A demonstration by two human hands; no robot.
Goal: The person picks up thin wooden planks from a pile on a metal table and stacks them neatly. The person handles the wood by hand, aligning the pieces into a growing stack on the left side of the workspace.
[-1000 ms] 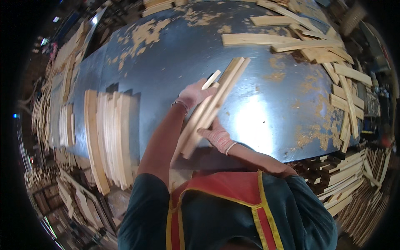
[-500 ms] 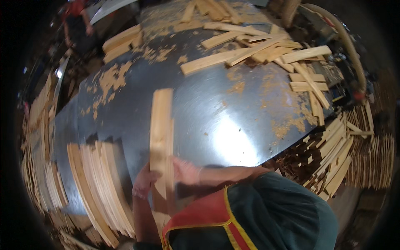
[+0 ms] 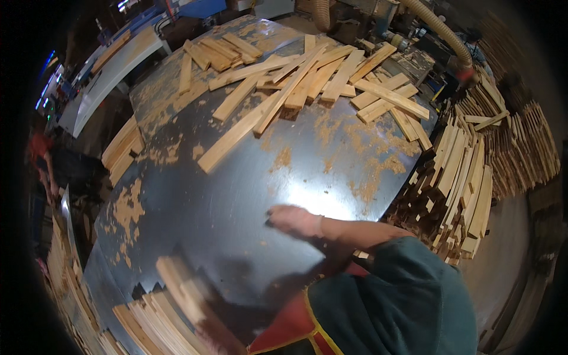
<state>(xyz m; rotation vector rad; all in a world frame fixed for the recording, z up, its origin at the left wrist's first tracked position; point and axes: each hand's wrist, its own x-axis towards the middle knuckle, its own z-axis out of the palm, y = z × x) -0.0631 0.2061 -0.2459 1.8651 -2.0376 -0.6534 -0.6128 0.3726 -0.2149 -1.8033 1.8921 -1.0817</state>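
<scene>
At the lower left, my left hand (image 3: 214, 332) is blurred at the near end of a wooden board (image 3: 177, 283) and is closed on it. The board is smeared by motion; a second piece may lie along its right side. Just left of it, a row of long wooden strips (image 3: 155, 316) lies side by side on the metal table (image 3: 236, 195). Over the middle of the table, my right hand (image 3: 294, 220), in a pale glove, points leftward. Nothing is in it, and its fingers look loosely open, though slightly blurred.
A loose heap of boards (image 3: 307, 77) covers the far side, with sawdust (image 3: 367, 177) around it. A short stack (image 3: 122, 149) sits at the left edge. More strips (image 3: 455, 177) are piled beyond the right edge. A person (image 3: 44, 157) stands at the far left.
The board has moved from in front of me to the lower left, beside the row of strips. My right hand has come off it and moved right. The view has turned too.
</scene>
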